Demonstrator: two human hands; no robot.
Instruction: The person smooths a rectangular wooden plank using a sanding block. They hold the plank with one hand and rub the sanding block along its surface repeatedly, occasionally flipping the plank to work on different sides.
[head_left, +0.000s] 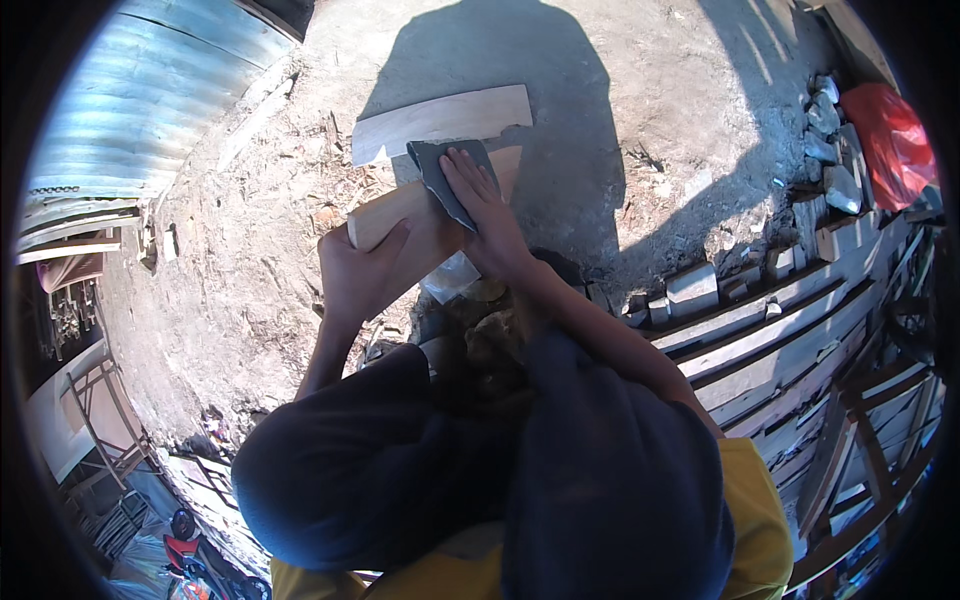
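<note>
A pale wooden board (420, 217) slants across the space before my knees. My left hand (360, 266) grips its near left end, thumb on top and fingers around the edge. My right hand (484, 214) lies flat with its fingers extended on a dark grey sheet of sandpaper (442, 176), pressing it against the board's upper face. The sheet has a ragged edge and hangs a little past the board's far side. Just beyond, a second pale, slightly curved wooden piece (442, 120) with notches in its near edge lies on the ground.
Corrugated metal sheeting (150, 97) stands at the upper left. To the right are stacked wooden planks (757, 330), small wood blocks (691, 289), several stones (841, 187) and a red plastic bag (889, 146). Wooden frames (855, 450) stand at the lower right.
</note>
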